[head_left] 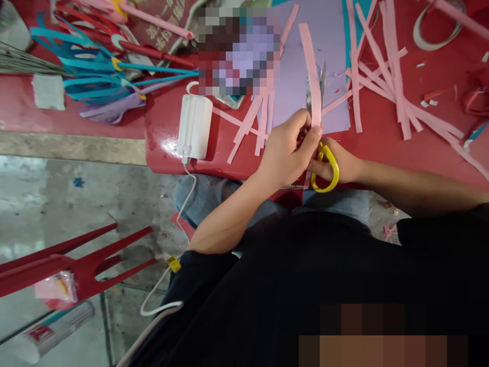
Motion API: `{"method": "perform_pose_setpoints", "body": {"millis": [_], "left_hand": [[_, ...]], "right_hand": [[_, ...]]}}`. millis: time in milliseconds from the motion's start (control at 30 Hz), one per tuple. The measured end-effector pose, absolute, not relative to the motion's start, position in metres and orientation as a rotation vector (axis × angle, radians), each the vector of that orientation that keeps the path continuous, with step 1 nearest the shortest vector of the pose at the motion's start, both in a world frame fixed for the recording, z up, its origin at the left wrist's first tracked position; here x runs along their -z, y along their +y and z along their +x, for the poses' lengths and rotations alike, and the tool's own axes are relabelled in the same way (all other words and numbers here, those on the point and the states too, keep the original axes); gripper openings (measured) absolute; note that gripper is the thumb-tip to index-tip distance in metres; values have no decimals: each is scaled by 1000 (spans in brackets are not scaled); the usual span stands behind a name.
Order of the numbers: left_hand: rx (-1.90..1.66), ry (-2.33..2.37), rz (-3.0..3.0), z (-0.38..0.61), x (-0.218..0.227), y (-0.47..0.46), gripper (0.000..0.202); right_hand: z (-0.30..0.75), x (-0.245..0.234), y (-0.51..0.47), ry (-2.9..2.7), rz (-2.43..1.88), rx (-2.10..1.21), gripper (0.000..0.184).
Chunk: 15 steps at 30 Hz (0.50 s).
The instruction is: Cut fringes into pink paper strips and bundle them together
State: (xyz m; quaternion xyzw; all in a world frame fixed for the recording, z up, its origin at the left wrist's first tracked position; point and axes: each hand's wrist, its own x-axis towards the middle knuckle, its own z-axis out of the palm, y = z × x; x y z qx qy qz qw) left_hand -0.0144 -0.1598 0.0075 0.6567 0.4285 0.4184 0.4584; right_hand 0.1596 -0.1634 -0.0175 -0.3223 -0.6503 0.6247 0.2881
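Note:
My left hand (284, 150) pinches a pink strip (311, 76) near its lower end, thumb on top. The strip stands up and away from me over the purple sheets. Just beside it, my right hand (342, 162) grips a pair of scissors (330, 183) by its yellow handles. The blades point away from me, one on each side of the strip and partly hidden behind it. Whether they cut into it I cannot tell. Under the strip and blades lie purple sheets (332, 114) with a blue-green edge.
More pink strips (393, 76) lie scattered to the right on the red table (164, 117). A white power bank (194, 127) with a cable sits at left. Blue strip flowers (87, 71) lie beyond it. A tape roll (420, 30) is at upper right, a red stool (76, 270) at lower left.

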Motion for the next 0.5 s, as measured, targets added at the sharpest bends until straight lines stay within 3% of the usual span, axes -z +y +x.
{"method": "perform_pose_setpoints", "body": {"millis": [500], "left_hand": [[-1045, 1030, 1561, -14, -10, -162, 33]], "right_hand": [[158, 18, -164, -1720, -758, -1653, 55]]}}
